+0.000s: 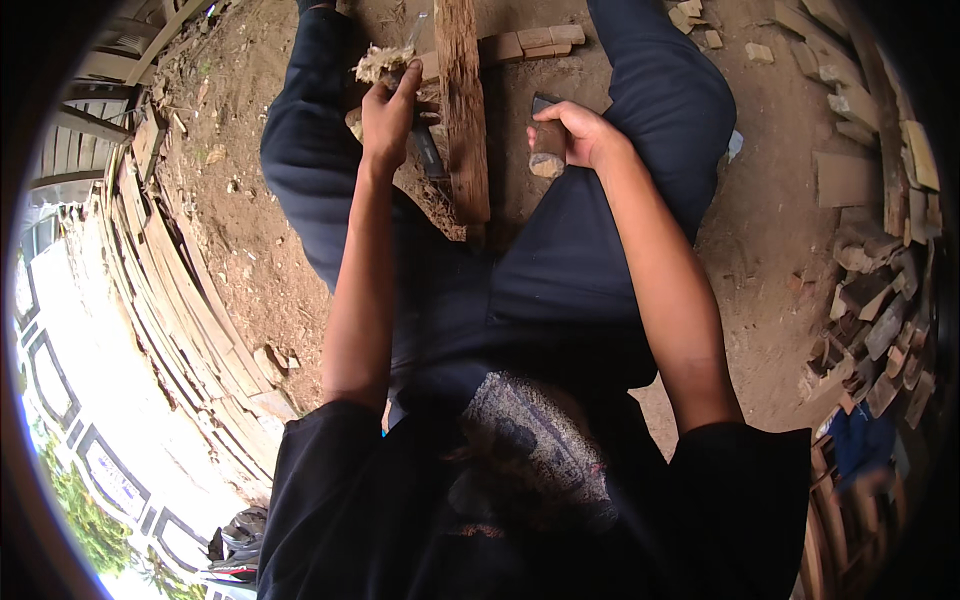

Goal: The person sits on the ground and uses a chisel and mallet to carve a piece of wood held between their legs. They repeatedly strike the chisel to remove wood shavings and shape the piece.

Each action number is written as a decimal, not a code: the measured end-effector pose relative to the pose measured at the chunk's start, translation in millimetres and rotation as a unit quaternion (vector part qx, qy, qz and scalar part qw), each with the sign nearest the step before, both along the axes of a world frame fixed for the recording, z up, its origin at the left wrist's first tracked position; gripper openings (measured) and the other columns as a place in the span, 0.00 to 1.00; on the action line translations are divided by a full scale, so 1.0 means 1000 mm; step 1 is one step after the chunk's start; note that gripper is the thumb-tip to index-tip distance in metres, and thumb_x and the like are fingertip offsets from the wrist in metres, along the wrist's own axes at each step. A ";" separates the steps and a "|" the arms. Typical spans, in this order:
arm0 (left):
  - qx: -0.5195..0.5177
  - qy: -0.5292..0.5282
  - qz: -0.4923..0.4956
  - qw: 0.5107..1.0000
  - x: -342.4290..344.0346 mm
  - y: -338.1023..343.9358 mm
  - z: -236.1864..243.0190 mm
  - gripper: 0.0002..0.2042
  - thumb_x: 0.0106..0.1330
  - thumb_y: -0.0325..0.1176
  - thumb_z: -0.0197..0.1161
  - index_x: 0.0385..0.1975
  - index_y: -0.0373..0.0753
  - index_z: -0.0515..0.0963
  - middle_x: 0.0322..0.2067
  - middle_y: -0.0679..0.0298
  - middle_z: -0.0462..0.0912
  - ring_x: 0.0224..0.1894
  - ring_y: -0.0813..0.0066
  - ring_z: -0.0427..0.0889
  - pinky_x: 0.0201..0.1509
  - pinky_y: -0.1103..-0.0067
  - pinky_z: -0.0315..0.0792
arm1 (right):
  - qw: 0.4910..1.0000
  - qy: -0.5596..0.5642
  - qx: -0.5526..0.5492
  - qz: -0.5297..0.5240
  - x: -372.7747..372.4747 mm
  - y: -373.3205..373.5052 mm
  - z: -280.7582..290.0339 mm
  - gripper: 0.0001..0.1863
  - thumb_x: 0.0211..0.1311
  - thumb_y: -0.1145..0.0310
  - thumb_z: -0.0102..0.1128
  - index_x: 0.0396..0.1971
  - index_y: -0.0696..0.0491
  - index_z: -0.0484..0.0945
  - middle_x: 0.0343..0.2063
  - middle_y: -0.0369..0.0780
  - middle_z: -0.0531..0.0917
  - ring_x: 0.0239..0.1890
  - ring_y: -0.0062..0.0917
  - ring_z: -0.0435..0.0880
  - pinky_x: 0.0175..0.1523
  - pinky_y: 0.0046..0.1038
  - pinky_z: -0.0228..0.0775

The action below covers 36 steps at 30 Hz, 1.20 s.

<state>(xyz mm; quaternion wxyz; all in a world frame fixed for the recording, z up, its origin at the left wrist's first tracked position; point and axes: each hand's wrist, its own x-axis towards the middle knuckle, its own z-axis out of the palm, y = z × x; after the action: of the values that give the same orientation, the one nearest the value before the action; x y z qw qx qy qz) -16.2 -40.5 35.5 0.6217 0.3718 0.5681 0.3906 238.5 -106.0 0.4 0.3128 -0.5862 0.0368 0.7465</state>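
Observation:
My left hand (388, 122) is closed, with its thumb up, at a frayed, pale fibrous clump (382, 65). A thin, shiny strip (418, 30) sticks up beside the clump; I cannot tell whether the two are one tool. Just right of this hand stands a rough, weathered wooden beam (460, 110) running between my legs. A dark tool (429, 152) lies against the beam's left side, partly hidden. My right hand (585, 133) grips a short, stubby brown wooden piece (547, 145) with a pale, worn end. A dark, flat part (543, 102) shows at its far end.
A curved row of wood pieces (530, 44) lies across the dirt floor (240, 130) beyond the beam. Long planks (190, 290) are stacked at the left. Offcuts (880, 320) pile up along the right side, and small wood scraps (759, 52) lie at the far right.

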 end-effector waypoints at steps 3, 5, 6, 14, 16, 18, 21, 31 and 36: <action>0.046 -0.020 -0.034 0.998 0.010 0.026 0.005 0.20 0.69 0.44 0.71 0.44 0.30 0.79 0.35 0.61 0.81 0.27 0.70 0.86 0.29 0.74 0.83 | 1.000 0.009 0.027 0.011 0.004 0.000 -0.004 0.07 0.69 0.73 0.54 0.42 0.60 0.70 0.31 0.42 0.81 0.29 0.27 0.84 0.38 0.31 0.83; 0.057 -0.011 -0.080 0.995 0.015 0.037 0.020 0.20 0.68 0.42 0.72 0.46 0.29 0.80 0.37 0.59 0.85 0.29 0.70 0.87 0.31 0.74 0.83 | 0.999 0.030 0.016 0.010 0.008 -0.002 -0.003 0.05 0.69 0.72 0.54 0.38 0.58 0.72 0.29 0.40 0.81 0.26 0.24 0.82 0.34 0.28 0.82; 0.069 -0.019 -0.103 0.992 0.017 0.045 0.019 0.19 0.67 0.41 0.72 0.46 0.29 0.81 0.38 0.58 0.86 0.29 0.70 0.88 0.32 0.74 0.83 | 1.000 0.018 0.015 0.018 0.006 -0.001 0.001 0.05 0.69 0.72 0.54 0.37 0.58 0.72 0.29 0.40 0.81 0.26 0.24 0.82 0.34 0.28 0.82; 0.048 0.010 -0.054 0.997 0.004 0.065 0.014 0.18 0.69 0.39 0.70 0.47 0.28 0.80 0.38 0.56 0.86 0.31 0.66 0.89 0.32 0.72 0.86 | 1.000 -0.003 0.023 0.013 0.001 0.001 -0.001 0.05 0.68 0.72 0.54 0.37 0.58 0.73 0.28 0.40 0.81 0.25 0.24 0.82 0.33 0.27 0.82; 0.052 -0.024 -0.047 0.997 0.007 0.058 0.018 0.17 0.69 0.38 0.71 0.45 0.28 0.81 0.38 0.56 0.86 0.30 0.66 0.88 0.33 0.72 0.87 | 1.000 0.011 0.017 0.002 0.003 0.002 -0.001 0.04 0.68 0.73 0.54 0.37 0.58 0.73 0.28 0.40 0.81 0.25 0.24 0.81 0.33 0.27 0.82; 0.072 -0.022 -0.054 0.996 0.018 0.055 0.020 0.18 0.69 0.38 0.71 0.46 0.27 0.80 0.39 0.55 0.85 0.30 0.66 0.88 0.35 0.71 0.88 | 1.000 -0.002 0.027 -0.005 0.001 0.003 0.001 0.05 0.67 0.74 0.54 0.37 0.59 0.72 0.28 0.40 0.80 0.26 0.24 0.82 0.34 0.26 0.82; 0.076 -0.021 -0.084 0.993 0.032 0.052 0.010 0.18 0.68 0.39 0.73 0.43 0.27 0.82 0.34 0.59 0.86 0.29 0.72 0.87 0.31 0.76 0.84 | 1.000 -0.015 0.027 -0.005 -0.002 0.003 0.008 0.05 0.67 0.74 0.54 0.37 0.60 0.72 0.29 0.41 0.80 0.28 0.24 0.83 0.34 0.26 0.82; 0.167 0.271 -0.226 0.921 0.049 0.056 -0.019 0.29 0.63 0.53 0.73 0.47 0.27 0.84 0.31 0.47 0.88 0.39 0.60 0.90 0.47 0.68 0.80 | 0.999 0.011 0.031 0.011 -0.002 0.004 0.011 0.03 0.67 0.76 0.53 0.35 0.60 0.70 0.29 0.41 0.78 0.28 0.23 0.80 0.34 0.24 0.80; 0.187 0.152 -0.188 0.952 0.048 0.058 -0.020 0.14 0.68 0.37 0.71 0.45 0.33 0.80 0.31 0.61 0.84 0.30 0.76 0.83 0.30 0.75 0.77 | 0.999 0.002 0.034 0.016 -0.002 0.004 0.011 0.03 0.67 0.76 0.54 0.35 0.60 0.70 0.28 0.41 0.77 0.27 0.22 0.79 0.33 0.24 0.79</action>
<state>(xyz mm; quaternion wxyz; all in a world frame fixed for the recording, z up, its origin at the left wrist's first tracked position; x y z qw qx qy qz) 31.5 17.5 15.4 0.5096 0.6362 0.4926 0.3050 236.4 -102.4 11.3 0.3207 -0.5741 0.0028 0.7534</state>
